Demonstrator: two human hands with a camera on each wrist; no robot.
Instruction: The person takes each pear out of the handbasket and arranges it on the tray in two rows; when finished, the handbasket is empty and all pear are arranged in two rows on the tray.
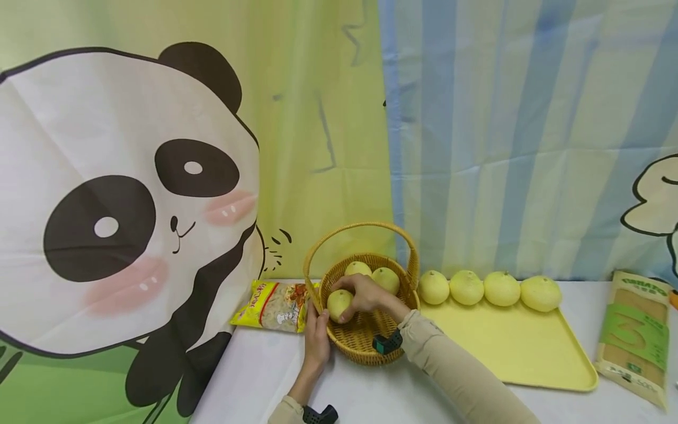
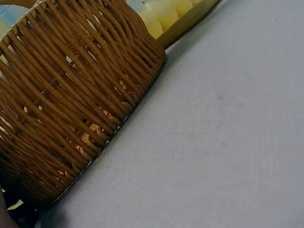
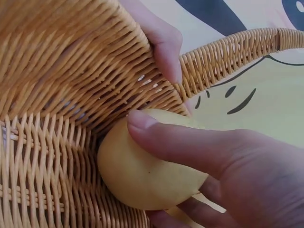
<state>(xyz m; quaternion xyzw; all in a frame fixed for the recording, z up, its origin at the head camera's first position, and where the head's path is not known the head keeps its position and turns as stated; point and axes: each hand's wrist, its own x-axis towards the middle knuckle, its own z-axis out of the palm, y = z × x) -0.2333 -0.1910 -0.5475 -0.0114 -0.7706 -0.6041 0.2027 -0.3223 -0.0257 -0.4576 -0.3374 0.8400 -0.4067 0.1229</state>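
Observation:
A wicker basket (image 1: 365, 356) with a tall arched handle stands on the table. My left hand (image 1: 316, 338) holds its left rim close to the handle's foot, with the thumb over the edge in the right wrist view. Inside the basket, my right hand (image 1: 362, 294) grips a round pale-yellow fruit (image 3: 147, 175), thumb across its top and fingers beneath. This fruit sits against the basket's left inner wall. Behind it lie two similar fruits, one at the back (image 1: 358, 268) and one to the right (image 1: 386, 280). The left wrist view shows the basket's outer weave (image 2: 80, 85).
Right of the basket is a yellow tray (image 1: 508, 347), with several pale-yellow fruits (image 1: 466, 288) lined along its back edge. A yellow-and-red food packet (image 1: 278, 306) lies left of the basket. A green-and-tan package (image 1: 635, 335) lies far right. A printed panda curtain (image 1: 328, 176) hangs behind.

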